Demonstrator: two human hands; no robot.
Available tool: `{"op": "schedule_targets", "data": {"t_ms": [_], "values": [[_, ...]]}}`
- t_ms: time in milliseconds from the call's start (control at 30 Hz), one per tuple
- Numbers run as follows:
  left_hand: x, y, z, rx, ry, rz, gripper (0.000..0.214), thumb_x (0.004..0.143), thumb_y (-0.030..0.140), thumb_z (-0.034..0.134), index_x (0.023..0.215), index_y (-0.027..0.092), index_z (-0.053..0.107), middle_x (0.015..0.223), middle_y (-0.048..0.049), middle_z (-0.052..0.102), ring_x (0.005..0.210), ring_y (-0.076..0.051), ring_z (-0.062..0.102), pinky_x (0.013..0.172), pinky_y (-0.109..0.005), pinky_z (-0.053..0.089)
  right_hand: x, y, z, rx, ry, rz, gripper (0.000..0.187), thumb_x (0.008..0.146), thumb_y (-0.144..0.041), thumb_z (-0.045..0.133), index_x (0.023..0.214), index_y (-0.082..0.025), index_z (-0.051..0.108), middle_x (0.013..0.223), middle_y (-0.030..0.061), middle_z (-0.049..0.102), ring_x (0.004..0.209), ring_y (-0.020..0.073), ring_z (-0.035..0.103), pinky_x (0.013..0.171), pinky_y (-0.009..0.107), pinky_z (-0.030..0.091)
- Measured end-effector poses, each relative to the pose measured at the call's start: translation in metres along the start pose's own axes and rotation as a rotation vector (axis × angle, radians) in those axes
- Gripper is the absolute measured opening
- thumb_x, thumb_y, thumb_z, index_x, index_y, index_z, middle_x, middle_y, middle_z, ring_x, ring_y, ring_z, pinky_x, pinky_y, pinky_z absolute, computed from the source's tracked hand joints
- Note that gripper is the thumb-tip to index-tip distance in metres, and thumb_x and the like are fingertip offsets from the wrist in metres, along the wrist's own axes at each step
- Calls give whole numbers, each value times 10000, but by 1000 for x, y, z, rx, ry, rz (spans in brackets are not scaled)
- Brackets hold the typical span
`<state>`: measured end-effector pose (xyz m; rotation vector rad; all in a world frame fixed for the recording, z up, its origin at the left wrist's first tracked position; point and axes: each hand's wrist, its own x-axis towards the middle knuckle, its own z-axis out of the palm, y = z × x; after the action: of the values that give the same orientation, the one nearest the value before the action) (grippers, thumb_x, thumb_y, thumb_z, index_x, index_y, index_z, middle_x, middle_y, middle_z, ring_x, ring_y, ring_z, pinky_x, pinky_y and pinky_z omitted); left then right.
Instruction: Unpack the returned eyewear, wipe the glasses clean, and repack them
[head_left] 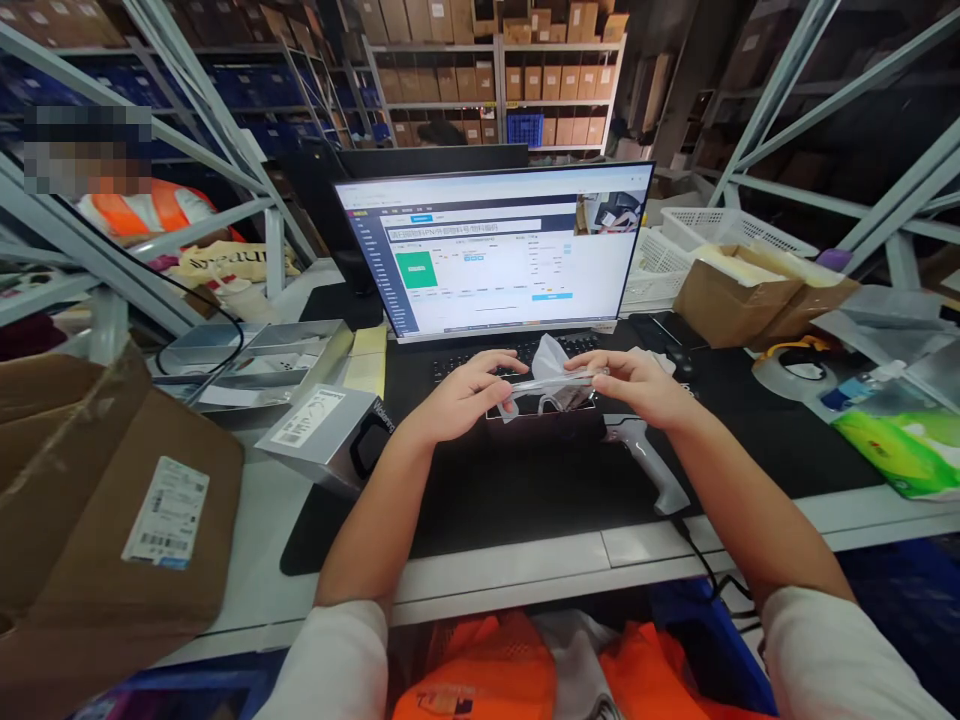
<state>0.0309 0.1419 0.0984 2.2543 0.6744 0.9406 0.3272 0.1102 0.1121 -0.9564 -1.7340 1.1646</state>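
Both hands are raised over the desk in front of the keyboard [450,370], with a crumpled clear plastic bag [553,360] stretched between them. My left hand [474,392] pinches one end of the bag between thumb and fingers. At the opposite end, my right hand [634,383] grips it the same way. A dark, flat-looking object [544,428] lies just below the bag, partly covered; its kind is unclear. Beside my right forearm rests a grey handheld barcode scanner [651,465]. A grey product box [326,435] with a white label sits left of my left forearm.
A monitor [495,260] stands behind the hands. An open cardboard carton [112,500] is at the left, near a grey tray [277,360]. Tape roll [795,370], green tissue pack [900,450] and small cartons [739,300] are on the right. A co-worker [142,210] is at far left.
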Motion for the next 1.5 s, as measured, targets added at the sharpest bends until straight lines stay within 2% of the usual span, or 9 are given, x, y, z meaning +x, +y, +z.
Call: {"op": "schedule_targets", "data": {"t_ms": [200,433,567,867,967,1067,1133,1333,1500], "values": [[-3,-2,-4,-74,-55,-61,483,988,568,517,775,226,783,1292,-98,701,1387,-300,535,1191,-485,428,-8,3,-7,-217,-112,-56,227,791,-410,801,841,-213,700,1350,109,684,1273,292,635,1114,488,461],[-10,14,-10,-99,-167,18,459,1010,513,508,770,232,781,1269,-87,715,1380,-289,548,1186,-455,443,-8,2,12,-702,163,-292,104,850,-317,705,784,-261,764,1357,78,694,1229,313,665,1079,519,500],[-12,18,-11,-192,-236,60,450,998,541,518,794,243,786,1290,-97,701,1419,-307,521,1188,-474,449,-1,12,19,-678,302,-428,166,889,-343,676,959,-309,823,1379,50,686,1284,299,639,1130,520,482],[-6,0,31,-246,158,126,675,956,769,298,760,237,664,1439,-90,614,1494,-308,438,1177,-524,438,10,17,27,-10,634,-172,409,852,-646,702,854,-246,791,1033,66,800,1021,282,745,977,458,570],[2,-6,44,-205,273,111,797,883,872,196,1109,257,649,1520,-136,540,1483,-311,455,1167,-502,439,16,8,30,133,711,-189,470,831,-704,690,841,-236,728,912,58,786,870,239,757,871,413,602],[12,-12,59,-219,376,119,1031,740,947,456,1531,300,316,1586,-191,456,1507,-326,425,1177,-476,422,26,-3,39,145,770,-250,517,851,-757,621,833,-242,667,894,43,772,889,213,752,880,383,603],[15,-15,69,-261,386,95,1107,726,891,595,1583,304,211,1593,-204,450,1509,-327,425,1185,-461,416,32,-7,51,165,760,-278,538,881,-774,555,870,-247,662,943,40,770,943,206,747,917,387,594],[15,-13,83,-546,503,77,537,971,623,546,1366,259,533,1417,-142,655,1371,-277,595,1150,-465,477,29,0,80,138,585,-237,485,893,-738,575,948,-281,728,1034,30,782,1025,223,729,961,417,573],[14,-13,62,-555,666,18,494,974,610,550,1309,247,555,1336,-142,699,1303,-267,642,1074,-430,531,20,23,4,-278,300,-229,597,793,-597,782,1311,-315,687,1236,32,751,1201,277,669,1088,470,501]]}}
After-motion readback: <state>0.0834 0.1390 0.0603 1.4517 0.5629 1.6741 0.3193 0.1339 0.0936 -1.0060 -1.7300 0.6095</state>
